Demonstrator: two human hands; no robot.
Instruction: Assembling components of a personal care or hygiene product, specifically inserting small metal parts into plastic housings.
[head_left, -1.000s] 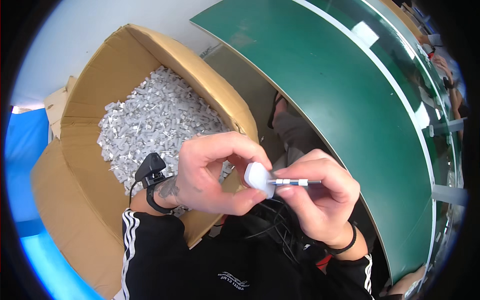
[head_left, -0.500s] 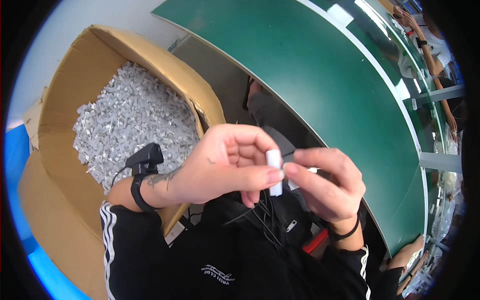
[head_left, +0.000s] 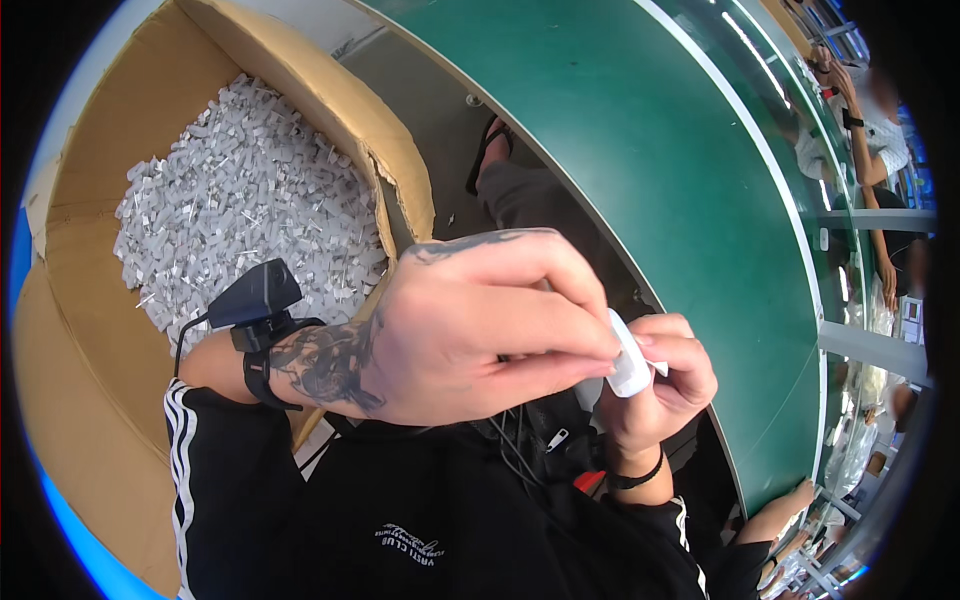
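Note:
In front of my torso both hands meet at a small white, curved, oblong plastic piece (head_left: pixel 628 358). My left hand (head_left: pixel 490 325), back turned up, pinches its edge between the fingertips. From the other side my right hand (head_left: pixel 672 385) grips it with bent fingers. A small white pointed bit (head_left: pixel 659 368) sticks out beside the right fingers; whether it belongs to the same piece I cannot tell. A black device (head_left: pixel 262 292) is strapped on my left wrist.
To the left stands an open cardboard box (head_left: pixel 85 330) full of small whitish plastic pieces (head_left: pixel 250 200) with metal bits. A green-topped table (head_left: pixel 640 150) curves along the right. Beyond it, other people's arms (head_left: pixel 862 130) and clear plastic bags (head_left: pixel 855 440) show at the far right.
My left hand has turned over from palm side showing to back up. The white piece has moved right and down, tilting, and the right hand has rotated with it.

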